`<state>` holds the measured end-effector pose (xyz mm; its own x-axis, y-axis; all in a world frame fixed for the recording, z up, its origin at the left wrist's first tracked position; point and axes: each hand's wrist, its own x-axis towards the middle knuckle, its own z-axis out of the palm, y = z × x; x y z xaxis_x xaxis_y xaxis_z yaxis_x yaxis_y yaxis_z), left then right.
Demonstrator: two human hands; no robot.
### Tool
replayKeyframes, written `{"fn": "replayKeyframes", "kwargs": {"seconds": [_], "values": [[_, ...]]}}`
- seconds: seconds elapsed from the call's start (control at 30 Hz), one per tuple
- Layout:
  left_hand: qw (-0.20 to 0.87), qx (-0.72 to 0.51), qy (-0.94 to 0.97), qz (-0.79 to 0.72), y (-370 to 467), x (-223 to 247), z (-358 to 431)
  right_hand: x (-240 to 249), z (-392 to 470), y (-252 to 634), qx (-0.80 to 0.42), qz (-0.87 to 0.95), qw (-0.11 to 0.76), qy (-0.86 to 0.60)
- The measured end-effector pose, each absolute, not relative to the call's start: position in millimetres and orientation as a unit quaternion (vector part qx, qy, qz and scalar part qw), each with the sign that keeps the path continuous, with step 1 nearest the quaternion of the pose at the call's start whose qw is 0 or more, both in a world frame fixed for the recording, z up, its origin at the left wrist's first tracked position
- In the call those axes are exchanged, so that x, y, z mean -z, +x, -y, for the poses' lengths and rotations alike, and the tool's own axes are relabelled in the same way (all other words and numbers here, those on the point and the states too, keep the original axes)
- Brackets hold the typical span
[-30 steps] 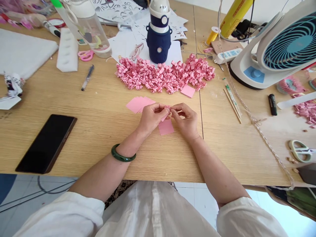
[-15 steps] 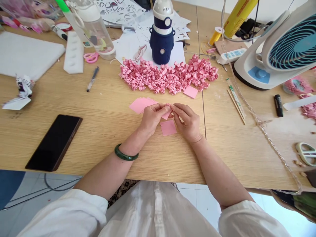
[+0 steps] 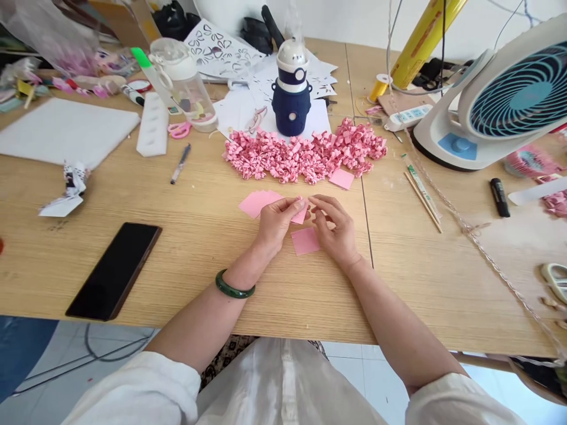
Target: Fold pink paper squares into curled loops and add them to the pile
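Between the thumb and fingers of my left hand is a pink paper piece, partly folded at its top. My right hand is just to the right of it, fingers curled and a little apart, with nothing visible in them. A pink square lies on the table below the hands. To the left, a fanned stack of pink squares is partly behind my left hand. Farther back spreads a long pile of folded pink paper pieces, with another pink square at its front edge.
A dark blue bottle stands behind the pile. A phone lies at the left, near a pen and pink scissors. On the right are a fan, wooden sticks and a twisted cord.
My right hand's fingers have come slightly away from the paper and loosened. My left hand still holds it. The whole view has shifted, with the table appearing lower.
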<state>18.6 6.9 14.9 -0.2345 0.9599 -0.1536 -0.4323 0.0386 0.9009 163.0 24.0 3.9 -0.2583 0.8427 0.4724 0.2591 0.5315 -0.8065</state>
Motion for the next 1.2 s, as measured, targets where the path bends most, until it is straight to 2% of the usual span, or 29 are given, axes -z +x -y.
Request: {"fn": "replayKeyframes", "kwargs": {"seconds": [0.1, 0.2, 0.4, 0.63, 0.8, 0.97, 1.2], "values": [[0.51, -0.625, 0.339, -0.485, 20, -12, -5, -9, -23, 161, -0.4, 0.644, 0.501, -0.418], [0.485, -0.614, 0.384, -0.489, 20, -10, -4, -15, -23, 160, -0.429, 0.616, 0.5, -0.432], [0.489, -0.593, 0.404, -0.496, 20, -12, -4, -18, -23, 163, -0.368, 0.662, 0.487, -0.434], [0.595, -0.565, 0.341, -0.458, 20, -14, -5, -19, -25, 163, -0.378, 0.658, 0.477, -0.443], [0.564, -0.574, 0.35, -0.479, 19, -12, -6, -18, -24, 162, -0.369, 0.663, 0.469, -0.452], [0.572, -0.574, 0.343, -0.475, 19, -14, -4, -15, -25, 164, -0.297, 0.715, 0.479, -0.414], [0.585, -0.572, 0.323, -0.475, 19, -13, -4, -12, -32, 174, -0.05, 0.834, 0.449, -0.316]]}}
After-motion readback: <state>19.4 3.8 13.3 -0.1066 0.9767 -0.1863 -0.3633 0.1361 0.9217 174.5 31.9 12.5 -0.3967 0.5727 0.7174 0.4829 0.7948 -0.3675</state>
